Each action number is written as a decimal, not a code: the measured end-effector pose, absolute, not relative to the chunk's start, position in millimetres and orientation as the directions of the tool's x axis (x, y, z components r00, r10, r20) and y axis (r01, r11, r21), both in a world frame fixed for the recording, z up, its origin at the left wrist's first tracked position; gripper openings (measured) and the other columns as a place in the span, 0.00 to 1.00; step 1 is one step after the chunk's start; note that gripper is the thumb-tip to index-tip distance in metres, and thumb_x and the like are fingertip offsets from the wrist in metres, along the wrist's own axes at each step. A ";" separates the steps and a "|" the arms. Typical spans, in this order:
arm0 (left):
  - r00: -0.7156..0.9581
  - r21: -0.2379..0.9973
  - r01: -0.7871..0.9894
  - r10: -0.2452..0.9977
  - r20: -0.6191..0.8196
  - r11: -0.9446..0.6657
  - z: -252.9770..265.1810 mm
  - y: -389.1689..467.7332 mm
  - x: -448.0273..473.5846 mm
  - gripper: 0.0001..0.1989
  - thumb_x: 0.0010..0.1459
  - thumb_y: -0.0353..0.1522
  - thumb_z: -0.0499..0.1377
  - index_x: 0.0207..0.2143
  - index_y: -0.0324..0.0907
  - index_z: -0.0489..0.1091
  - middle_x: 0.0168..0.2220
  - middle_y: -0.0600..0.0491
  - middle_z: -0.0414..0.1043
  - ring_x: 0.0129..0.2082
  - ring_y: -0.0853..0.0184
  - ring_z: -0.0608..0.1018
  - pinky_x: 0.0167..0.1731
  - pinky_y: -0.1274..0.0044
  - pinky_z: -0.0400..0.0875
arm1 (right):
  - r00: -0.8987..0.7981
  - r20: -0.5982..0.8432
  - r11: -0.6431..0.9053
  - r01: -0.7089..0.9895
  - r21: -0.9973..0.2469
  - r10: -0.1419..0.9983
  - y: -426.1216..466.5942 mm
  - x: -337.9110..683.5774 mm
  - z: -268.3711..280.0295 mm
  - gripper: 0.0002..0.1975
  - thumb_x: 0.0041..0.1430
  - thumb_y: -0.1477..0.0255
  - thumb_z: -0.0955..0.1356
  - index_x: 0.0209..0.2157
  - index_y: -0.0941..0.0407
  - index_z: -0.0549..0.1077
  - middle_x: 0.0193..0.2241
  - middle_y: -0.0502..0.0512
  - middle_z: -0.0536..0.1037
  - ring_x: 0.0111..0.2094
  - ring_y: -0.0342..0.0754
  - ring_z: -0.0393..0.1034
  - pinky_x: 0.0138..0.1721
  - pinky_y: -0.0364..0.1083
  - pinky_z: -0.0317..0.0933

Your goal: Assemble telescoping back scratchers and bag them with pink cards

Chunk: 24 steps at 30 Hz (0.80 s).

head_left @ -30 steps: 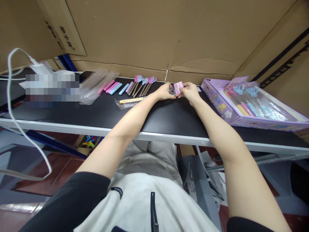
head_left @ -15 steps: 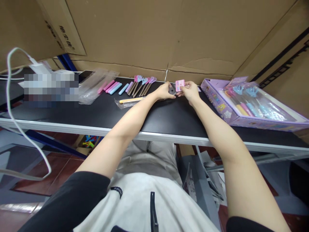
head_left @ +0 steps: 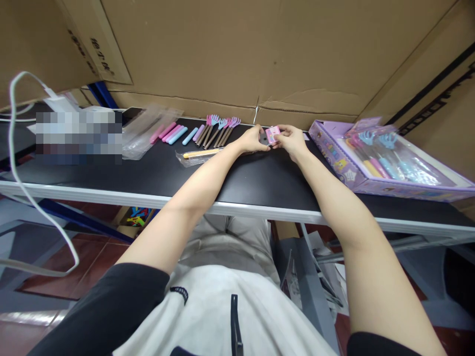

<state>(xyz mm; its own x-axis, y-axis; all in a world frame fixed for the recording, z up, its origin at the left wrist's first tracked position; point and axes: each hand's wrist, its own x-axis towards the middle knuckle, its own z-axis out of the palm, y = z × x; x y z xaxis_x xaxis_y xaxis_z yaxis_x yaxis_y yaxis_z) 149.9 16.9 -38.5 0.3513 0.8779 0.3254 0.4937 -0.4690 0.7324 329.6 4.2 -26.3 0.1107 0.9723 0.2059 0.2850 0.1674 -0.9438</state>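
My right hand (head_left: 293, 142) pinches a small pink printed card (head_left: 272, 134) between thumb and fingers. Just left of it, my left hand (head_left: 253, 140) curls its thumb and fingers around a small dark grey thing (head_left: 263, 140) with a round spot; its kind is unclear. The card partly overlaps this dark thing. A yellow stick (head_left: 202, 154) in a clear wrapper lies beside my left forearm, its right end hidden by that arm. Behind it lie several back scratchers (head_left: 218, 132) with brown shafts and coloured claw heads.
Pink, blue and purple handles (head_left: 174, 134) lie left of the scratchers, next to clear plastic bags (head_left: 143, 133). A purple display box (head_left: 393, 185) with packed scratchers stands at the right. Cardboard (head_left: 274, 54) walls the back of the black table (head_left: 260, 185). A white cable (head_left: 40, 210) hangs at left.
My right hand has brought the pink card slightly left and down, tilting it over the dark thing at my left hand. The left hand has barely moved.
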 end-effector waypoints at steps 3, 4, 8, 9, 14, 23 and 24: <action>0.360 0.717 0.500 0.869 0.339 -0.486 -39.4 17.6 149.2 0.28 0.44 0.32 0.76 0.39 0.47 0.60 0.41 0.50 0.74 0.50 0.51 0.79 0.53 0.62 0.72 | 0.107 0.194 0.154 0.299 -0.942 0.975 0.9 327.4 -24.9 0.21 0.49 0.84 0.72 0.46 0.57 0.79 0.25 0.49 0.77 0.27 0.49 0.75 0.40 0.54 0.81; 0.363 0.715 0.496 0.866 0.345 -0.493 -39.7 17.7 148.9 0.27 0.44 0.32 0.75 0.39 0.47 0.61 0.42 0.49 0.74 0.51 0.50 0.79 0.54 0.62 0.72 | 0.093 0.199 0.161 0.309 -0.937 0.976 -0.1 326.4 -24.7 0.20 0.49 0.84 0.71 0.45 0.57 0.80 0.25 0.49 0.77 0.26 0.48 0.74 0.39 0.53 0.81; 0.375 0.723 0.463 0.853 0.364 -0.513 -40.5 17.4 149.0 0.26 0.44 0.31 0.74 0.39 0.46 0.62 0.42 0.49 0.75 0.51 0.51 0.79 0.54 0.63 0.72 | 0.037 0.234 0.209 0.331 -0.920 0.972 -1.2 324.3 -25.9 0.16 0.49 0.85 0.72 0.40 0.57 0.80 0.26 0.49 0.77 0.25 0.44 0.68 0.35 0.47 0.76; 0.375 0.725 0.462 0.853 0.363 -0.511 -40.6 17.3 149.3 0.26 0.44 0.31 0.74 0.39 0.46 0.62 0.42 0.49 0.75 0.51 0.51 0.79 0.54 0.64 0.72 | 0.032 0.235 0.212 0.327 -0.921 0.971 -0.6 324.5 -26.4 0.15 0.49 0.84 0.72 0.39 0.57 0.80 0.26 0.49 0.77 0.25 0.43 0.67 0.33 0.46 0.75; 0.378 0.723 0.461 0.850 0.366 -0.516 -40.4 17.4 151.2 0.26 0.44 0.31 0.75 0.40 0.46 0.63 0.42 0.50 0.75 0.51 0.51 0.78 0.53 0.64 0.71 | 0.029 0.194 0.178 0.285 -0.942 0.981 4.2 327.6 -27.2 0.10 0.52 0.77 0.76 0.37 0.55 0.79 0.26 0.50 0.76 0.25 0.44 0.67 0.27 0.43 0.69; 0.427 0.698 0.443 0.817 0.387 -0.563 -41.9 16.4 153.6 0.26 0.44 0.30 0.75 0.43 0.44 0.66 0.48 0.45 0.77 0.53 0.49 0.79 0.56 0.63 0.71 | 0.114 0.207 0.152 0.368 -0.917 0.972 6.8 328.9 -25.8 0.12 0.57 0.78 0.74 0.23 0.54 0.71 0.17 0.48 0.67 0.20 0.42 0.61 0.23 0.42 0.62; 0.434 0.693 0.443 0.813 0.389 -0.568 -42.5 16.9 154.8 0.26 0.44 0.30 0.75 0.43 0.43 0.66 0.49 0.45 0.77 0.53 0.48 0.79 0.56 0.63 0.71 | 0.116 0.203 0.149 0.362 -0.920 0.972 5.9 328.9 -25.1 0.13 0.56 0.78 0.75 0.23 0.54 0.71 0.17 0.48 0.67 0.20 0.42 0.60 0.23 0.42 0.62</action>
